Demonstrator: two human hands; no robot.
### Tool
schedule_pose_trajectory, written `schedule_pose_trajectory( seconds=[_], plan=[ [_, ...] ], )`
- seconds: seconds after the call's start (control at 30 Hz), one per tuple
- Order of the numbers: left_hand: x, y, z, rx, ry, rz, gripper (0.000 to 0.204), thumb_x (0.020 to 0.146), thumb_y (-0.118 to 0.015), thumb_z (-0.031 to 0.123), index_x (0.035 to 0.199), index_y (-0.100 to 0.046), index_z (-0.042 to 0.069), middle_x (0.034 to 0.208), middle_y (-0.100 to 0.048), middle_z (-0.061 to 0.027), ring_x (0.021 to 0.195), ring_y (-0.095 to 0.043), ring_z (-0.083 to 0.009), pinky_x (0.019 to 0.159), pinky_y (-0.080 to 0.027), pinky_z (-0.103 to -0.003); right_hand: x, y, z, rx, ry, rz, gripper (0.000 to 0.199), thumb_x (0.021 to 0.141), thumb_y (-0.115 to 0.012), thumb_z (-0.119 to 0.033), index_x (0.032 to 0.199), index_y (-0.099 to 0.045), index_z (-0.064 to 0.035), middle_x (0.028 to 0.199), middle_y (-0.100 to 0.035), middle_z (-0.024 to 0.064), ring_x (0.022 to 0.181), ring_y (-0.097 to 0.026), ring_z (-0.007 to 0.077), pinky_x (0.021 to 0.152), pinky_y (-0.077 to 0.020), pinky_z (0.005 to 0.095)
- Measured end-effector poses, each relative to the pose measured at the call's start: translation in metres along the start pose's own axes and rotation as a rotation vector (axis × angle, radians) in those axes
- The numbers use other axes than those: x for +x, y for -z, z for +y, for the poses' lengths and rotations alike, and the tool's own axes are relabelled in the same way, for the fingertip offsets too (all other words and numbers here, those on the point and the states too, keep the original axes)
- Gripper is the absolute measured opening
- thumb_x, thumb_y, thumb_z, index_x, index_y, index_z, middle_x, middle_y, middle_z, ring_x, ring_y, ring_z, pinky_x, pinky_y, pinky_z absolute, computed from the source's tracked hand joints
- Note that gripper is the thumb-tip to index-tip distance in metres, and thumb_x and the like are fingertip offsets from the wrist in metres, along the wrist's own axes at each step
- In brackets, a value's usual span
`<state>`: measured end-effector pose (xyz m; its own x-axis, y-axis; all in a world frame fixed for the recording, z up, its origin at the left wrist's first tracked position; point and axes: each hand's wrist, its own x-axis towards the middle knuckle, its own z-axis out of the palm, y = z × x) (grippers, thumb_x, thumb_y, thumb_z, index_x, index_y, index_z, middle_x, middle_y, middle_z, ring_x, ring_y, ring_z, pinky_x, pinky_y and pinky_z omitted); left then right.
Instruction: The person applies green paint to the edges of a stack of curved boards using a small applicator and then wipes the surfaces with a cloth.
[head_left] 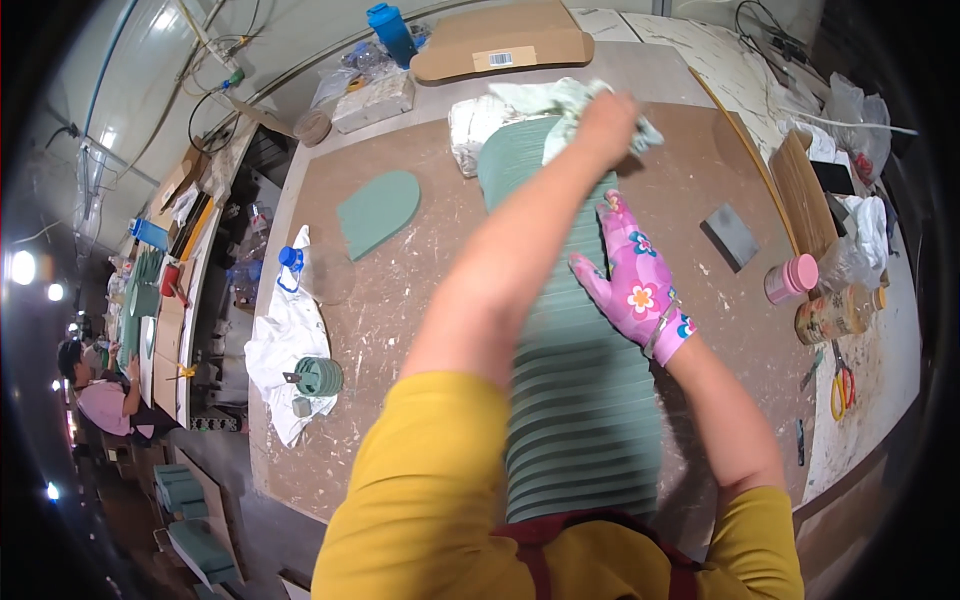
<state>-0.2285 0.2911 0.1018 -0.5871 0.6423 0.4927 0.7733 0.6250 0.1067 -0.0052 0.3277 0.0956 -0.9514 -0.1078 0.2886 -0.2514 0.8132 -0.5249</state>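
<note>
A long green ribbed panel (585, 400) lies lengthwise on the brown worktable (400, 300), running from my body to the far side. My left hand (608, 118), bare, is closed on a pale green-white cloth (560, 100) and presses it on the panel's far end. My right hand (632, 270), in a pink flowered glove, lies flat with fingers spread on the panel's right edge near the middle.
A green arch-shaped piece (378, 212) lies left of the panel. A white rag with a green roll (318, 376) is at the left edge. A grey block (732, 235), pink-lidded jar (792, 278), scissors (842, 388) and a cardboard sheet (500, 42) surround. A person (95, 390) sits far left.
</note>
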Motion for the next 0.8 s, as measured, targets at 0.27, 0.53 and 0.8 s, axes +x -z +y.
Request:
schedule_pose_trajectory(
  seconds=[0.27,0.53,0.8],
  plan=[
    [-0.063,0.121,-0.134,0.122,0.281,0.169,0.030,0.075,-0.069,0.015,0.103,-0.068,0.005,0.102,-0.064,-0.0172,0.096,-0.062,-0.0364,0.083,-0.049,-0.041,0.001,-0.001,0.006,-0.046,0.013,0.056,0.069,0.089,-0.058,-0.037,0.138,-0.040,0.0080,0.148,-0.032,0.0257,0.128,-0.044,0.0394,0.106,-0.0386,0.0427],
    [-0.019,0.030,-0.076,0.219,0.083,-0.139,0.015,0.077,-0.060,0.009,0.088,-0.067,0.003,0.092,-0.065,-0.0201,0.091,-0.063,-0.0380,0.081,-0.050,-0.047,-0.001,0.004,0.000,0.028,-0.007,0.008,0.069,0.090,-0.061,-0.032,0.139,-0.036,0.0091,0.150,-0.028,0.0274,0.136,-0.035,0.0401,0.111,-0.0327,0.0426],
    [0.005,0.030,-0.047,-0.199,0.385,0.255,0.030,0.084,-0.067,0.023,0.105,-0.066,0.002,0.103,-0.065,-0.0204,0.100,-0.061,-0.0345,0.089,-0.048,-0.043,-0.002,0.002,0.006,-0.022,-0.021,0.028,0.069,0.090,-0.058,-0.037,0.138,-0.039,0.0079,0.150,-0.030,0.0252,0.131,-0.042,0.0386,0.107,-0.0376,0.0416]
  ],
)
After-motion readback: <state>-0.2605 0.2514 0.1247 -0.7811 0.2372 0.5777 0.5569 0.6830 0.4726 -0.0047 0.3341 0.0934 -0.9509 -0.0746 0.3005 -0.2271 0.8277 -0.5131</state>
